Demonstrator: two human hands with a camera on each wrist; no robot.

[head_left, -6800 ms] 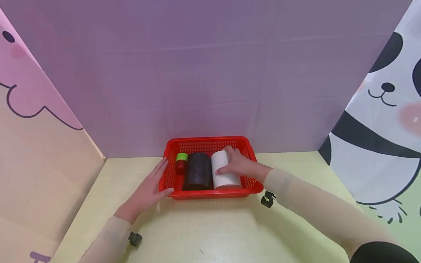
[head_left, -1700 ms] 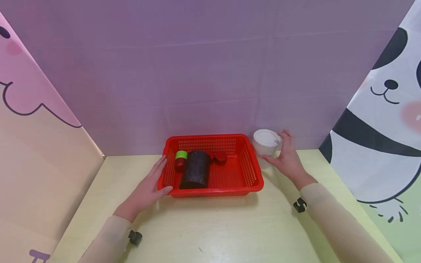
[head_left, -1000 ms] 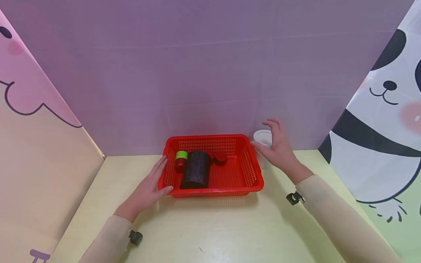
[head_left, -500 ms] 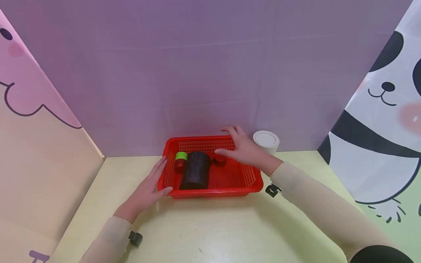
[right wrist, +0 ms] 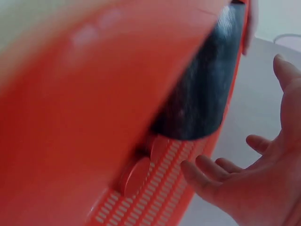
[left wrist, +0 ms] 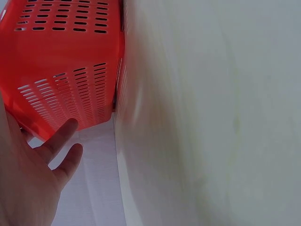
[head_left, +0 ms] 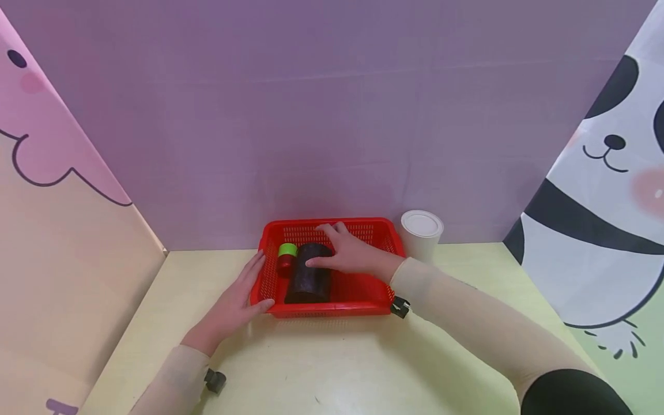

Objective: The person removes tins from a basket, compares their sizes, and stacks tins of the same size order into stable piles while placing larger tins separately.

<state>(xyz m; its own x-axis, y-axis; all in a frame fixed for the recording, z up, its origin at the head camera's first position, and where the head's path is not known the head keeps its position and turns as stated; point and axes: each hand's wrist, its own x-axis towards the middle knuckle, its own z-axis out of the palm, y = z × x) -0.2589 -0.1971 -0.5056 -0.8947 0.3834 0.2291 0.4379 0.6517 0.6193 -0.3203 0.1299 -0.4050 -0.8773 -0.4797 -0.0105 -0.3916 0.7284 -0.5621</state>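
My left hand (head_left: 236, 300) rests against the left end of the red basket (head_left: 358, 309), its fingers straight along the rim. Above a black cylinder (head_left: 306, 285), which lies on its side in the basket, hovers my right hand (head_left: 353, 253), thumb and fingers spread and holding nothing. In the right wrist view, a gap shows between those fingers and the black cylinder (right wrist: 202, 84). Left of the cylinder lies a small red container with a green top (head_left: 287, 259). Red round pieces (right wrist: 136, 176) sit in the basket, hidden by my right hand in the head view.
A white lidded canister (head_left: 422, 233) stands upright on the table just right of the basket, near the back wall. The purple wall (head_left: 332, 127) rises close behind the basket. Pale tabletop (head_left: 311, 363) stretches in front of it.
My right hand took the white canister out of the basket, stood it upright to the right and let go. It then moved left over the black cylinder. My left hand has stayed put.
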